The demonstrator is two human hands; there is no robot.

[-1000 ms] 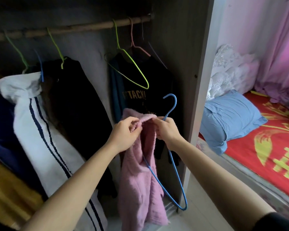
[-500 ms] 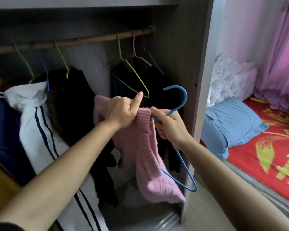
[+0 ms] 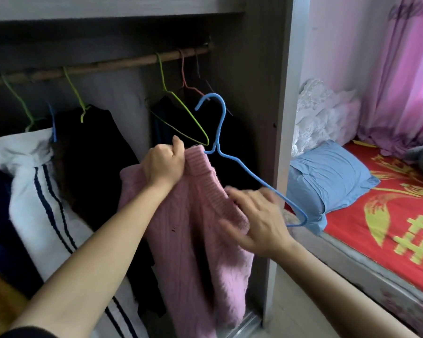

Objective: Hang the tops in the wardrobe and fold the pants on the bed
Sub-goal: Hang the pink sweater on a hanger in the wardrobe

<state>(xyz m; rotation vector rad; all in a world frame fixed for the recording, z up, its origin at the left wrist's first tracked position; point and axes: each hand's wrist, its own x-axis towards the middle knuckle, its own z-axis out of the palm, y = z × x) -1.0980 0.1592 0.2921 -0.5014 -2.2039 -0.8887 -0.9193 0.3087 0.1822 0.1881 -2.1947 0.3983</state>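
Stands facing the open grey wooden wardrobe (image 3: 261,93), both arms stretched in below its brown wooden rail (image 3: 103,65). Clenches the left hand (image 3: 163,164), thumb up, round the ribbed collar of a pink knitted sweater (image 3: 193,228) and holds it up in front of the wardrobe's right end, under the rail and not yet hung there. Lets the sweater's body droop toward the wardrobe's bottom edge.

Spreads the right hand (image 3: 257,220) over the sweater's right shoulder, fingers straight and released, gripping nothing plainly. Blurred there, so cannot tell whether the fingertips touch the hanger.

At the collar, just beside the left hand, a thin blue wire hanger (image 3: 216,143): one arm running into the collar, hook upright and free of the rail, the other arm slanting down past the right fingertips toward the wardrobe's right side panel.

Along the rail, green wire hangers (image 3: 83,113) carrying black tops (image 3: 95,154). Toward the left end, a white jacket with navy stripes (image 3: 34,181).

Right of the wardrobe, a bed under a red bedspread patterned in yellow (image 3: 388,211). On its edge nearest the wardrobe, a light blue pillow (image 3: 327,174) against white lace bedding (image 3: 322,113). Behind the bed, a pink curtain (image 3: 401,81).
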